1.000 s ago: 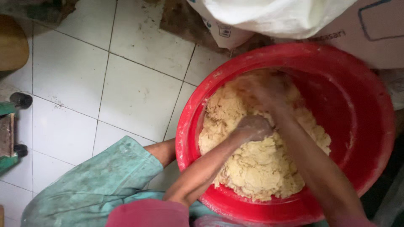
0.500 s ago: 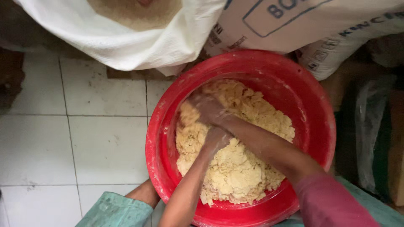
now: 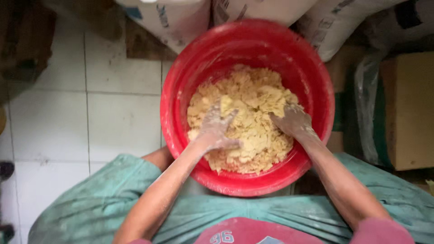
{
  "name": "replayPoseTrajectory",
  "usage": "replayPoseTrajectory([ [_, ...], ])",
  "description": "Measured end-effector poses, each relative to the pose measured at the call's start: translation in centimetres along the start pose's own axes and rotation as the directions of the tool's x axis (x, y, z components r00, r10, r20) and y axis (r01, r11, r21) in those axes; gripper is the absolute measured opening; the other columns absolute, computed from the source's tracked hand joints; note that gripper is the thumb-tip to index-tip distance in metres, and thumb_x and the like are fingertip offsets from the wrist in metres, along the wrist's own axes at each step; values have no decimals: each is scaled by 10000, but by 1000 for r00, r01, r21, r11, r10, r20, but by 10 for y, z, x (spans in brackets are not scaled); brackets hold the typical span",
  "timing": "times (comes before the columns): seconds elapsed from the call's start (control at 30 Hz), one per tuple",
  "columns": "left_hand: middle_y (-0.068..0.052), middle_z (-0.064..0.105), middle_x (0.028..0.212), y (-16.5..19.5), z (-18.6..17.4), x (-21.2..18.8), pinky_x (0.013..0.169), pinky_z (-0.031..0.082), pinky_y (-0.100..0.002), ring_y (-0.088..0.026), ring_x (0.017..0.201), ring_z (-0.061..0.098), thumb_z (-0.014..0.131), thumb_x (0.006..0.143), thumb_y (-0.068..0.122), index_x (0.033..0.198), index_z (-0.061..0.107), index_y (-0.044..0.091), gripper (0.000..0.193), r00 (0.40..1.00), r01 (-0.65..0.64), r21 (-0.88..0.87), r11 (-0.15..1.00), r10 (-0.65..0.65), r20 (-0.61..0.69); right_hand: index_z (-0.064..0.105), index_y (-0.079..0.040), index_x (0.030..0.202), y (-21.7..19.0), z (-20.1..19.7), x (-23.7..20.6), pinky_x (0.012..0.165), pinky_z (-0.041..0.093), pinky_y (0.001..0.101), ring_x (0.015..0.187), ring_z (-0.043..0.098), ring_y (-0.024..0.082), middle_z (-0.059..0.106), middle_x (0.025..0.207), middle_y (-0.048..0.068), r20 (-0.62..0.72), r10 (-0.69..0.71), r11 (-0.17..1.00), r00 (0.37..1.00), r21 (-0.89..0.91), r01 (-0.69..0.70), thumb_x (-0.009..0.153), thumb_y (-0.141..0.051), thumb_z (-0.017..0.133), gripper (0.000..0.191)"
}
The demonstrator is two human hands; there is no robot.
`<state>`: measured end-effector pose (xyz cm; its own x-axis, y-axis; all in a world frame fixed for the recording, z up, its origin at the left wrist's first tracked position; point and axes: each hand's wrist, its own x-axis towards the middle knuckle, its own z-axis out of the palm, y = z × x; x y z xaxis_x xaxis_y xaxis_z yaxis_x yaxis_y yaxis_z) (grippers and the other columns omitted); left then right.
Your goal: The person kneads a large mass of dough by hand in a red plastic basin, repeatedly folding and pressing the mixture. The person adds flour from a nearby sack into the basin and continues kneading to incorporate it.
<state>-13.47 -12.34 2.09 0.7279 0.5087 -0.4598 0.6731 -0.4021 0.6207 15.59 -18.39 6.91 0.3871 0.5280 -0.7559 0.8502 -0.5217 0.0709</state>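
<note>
White tiled floor (image 3: 90, 122) at left; pale sacks (image 3: 190, 20) leaning behind, another sack (image 3: 343, 22) at upper right; brown cardboard box (image 3: 409, 108) at right, clear plastic wrap (image 3: 364, 104) beside it

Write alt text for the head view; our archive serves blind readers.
Seen from above, a person's left hand and right hand press into crumbly yellow dough inside a big red basin on a white tiled floor. White sacks stand behind it, and green trousers show below.
</note>
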Motion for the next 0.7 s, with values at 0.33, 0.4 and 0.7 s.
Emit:
replayPoseTrajectory([
  [0.33, -289, -61, 1656, 7, -21, 6, 1212, 65, -698, -529, 1528, -37, 949, 517, 589, 1613, 142, 193, 1419, 953, -289, 138, 947, 299, -57, 231, -90, 1623, -79, 24, -95, 1210, -1, 676, 1546, -100, 546, -55, 1660, 394, 219, -248, 853, 944, -412, 320, 802, -760, 647, 1138],
  [0.4, -278, -24, 1662, -13, -24, 47, 1187, 92, -695, -510, 1524, 8, 961, 544, 607, 1585, 156, 133, 1398, 927, -337, 78, 938, 345, -144, 176, -119, 1621, -95, 8, -62, 1221, -29, 681, 1562, -133, 508, -107, 1674, 355, 232, -270, 868, 934, -362, 341, 788, -736, 703, 1162],
  [0.7, -209, 396, 1356, -67, -18, 184, 1049, 341, -540, -391, 1272, 402, 819, 757, 360, 1462, 398, 90, 865, 785, 159, -287, 945, -298, -543, 195, -109, 1565, -117, -23, 166, 1185, 176, 558, 1457, 168, 379, 167, 1584, 223, 86, -263, 964, 961, -28, 266, 911, -443, 712, 898],
])
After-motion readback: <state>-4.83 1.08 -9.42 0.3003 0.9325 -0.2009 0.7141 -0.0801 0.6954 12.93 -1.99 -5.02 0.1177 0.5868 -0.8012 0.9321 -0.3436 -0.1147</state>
